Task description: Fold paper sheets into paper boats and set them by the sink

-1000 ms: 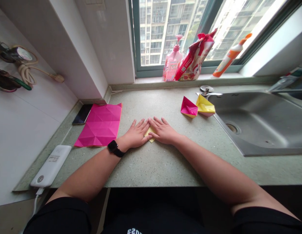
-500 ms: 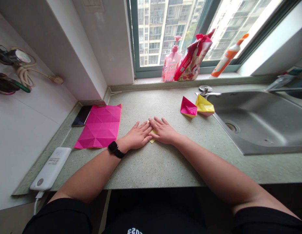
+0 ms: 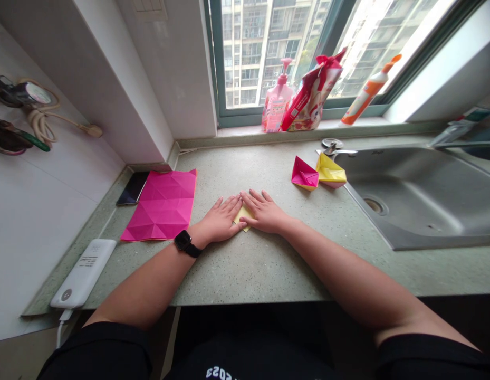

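Note:
My left hand (image 3: pixel 220 219) and my right hand (image 3: pixel 266 212) lie flat side by side on the speckled counter (image 3: pixel 268 264), fingers stretched out, pressing down a small folded yellow paper (image 3: pixel 243 216). Only a sliver of the paper shows between the hands. A black watch (image 3: pixel 184 242) is on my left wrist. A creased pink sheet (image 3: pixel 163 206) lies flat to the left of my hands. Two folded paper boats, one pink (image 3: pixel 304 174) and one yellow (image 3: pixel 330 172), stand to the right near the sink.
A steel sink (image 3: pixel 422 195) fills the right side. On the window sill stand a pink pump bottle (image 3: pixel 276 105), a red bag (image 3: pixel 311 95) and an orange-capped bottle (image 3: pixel 367 92). A phone (image 3: pixel 132 188) and a white power bank (image 3: pixel 84 273) lie at the left.
Both hands stay flat on the yellow paper with only slight shifts of the fingers; the view moved a little.

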A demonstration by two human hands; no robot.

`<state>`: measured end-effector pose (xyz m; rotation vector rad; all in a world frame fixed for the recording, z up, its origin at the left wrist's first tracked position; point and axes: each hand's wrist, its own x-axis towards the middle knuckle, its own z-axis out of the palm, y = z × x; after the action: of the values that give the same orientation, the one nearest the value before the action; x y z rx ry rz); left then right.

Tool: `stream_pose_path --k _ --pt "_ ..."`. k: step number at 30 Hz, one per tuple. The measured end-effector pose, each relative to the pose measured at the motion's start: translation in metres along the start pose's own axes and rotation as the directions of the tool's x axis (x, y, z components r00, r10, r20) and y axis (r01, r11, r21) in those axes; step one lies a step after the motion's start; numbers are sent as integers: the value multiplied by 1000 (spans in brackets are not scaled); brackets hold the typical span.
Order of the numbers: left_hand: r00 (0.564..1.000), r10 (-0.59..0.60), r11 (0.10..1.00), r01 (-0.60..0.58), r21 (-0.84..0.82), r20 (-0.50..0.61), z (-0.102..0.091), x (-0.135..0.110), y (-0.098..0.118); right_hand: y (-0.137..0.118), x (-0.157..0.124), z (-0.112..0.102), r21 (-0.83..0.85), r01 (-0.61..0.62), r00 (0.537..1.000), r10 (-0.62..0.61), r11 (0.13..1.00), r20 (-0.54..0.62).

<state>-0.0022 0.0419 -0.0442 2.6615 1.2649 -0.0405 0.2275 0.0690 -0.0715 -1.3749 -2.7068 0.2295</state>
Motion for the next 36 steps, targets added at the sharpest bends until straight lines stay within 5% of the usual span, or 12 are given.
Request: stream_pose_path --k 12,21,30,36 --pt "998 -49 999 49 -6 25 0 -1 -1 -7 -1 -9 -10 -15 999 15 1000 39" --pt "992 -102 995 100 -24 -74 6 -7 -5 -3 -6 1 -16 -56 998 56 998 -34" --pt "983 -184 983 183 -18 -24 1 -9 -11 12 -13 4 -5 -190 982 189 982 -23" --pt "976 -171 983 159 -96 -133 3 -8 -15 27 -15 6 -4 -194 981 194 981 -32"
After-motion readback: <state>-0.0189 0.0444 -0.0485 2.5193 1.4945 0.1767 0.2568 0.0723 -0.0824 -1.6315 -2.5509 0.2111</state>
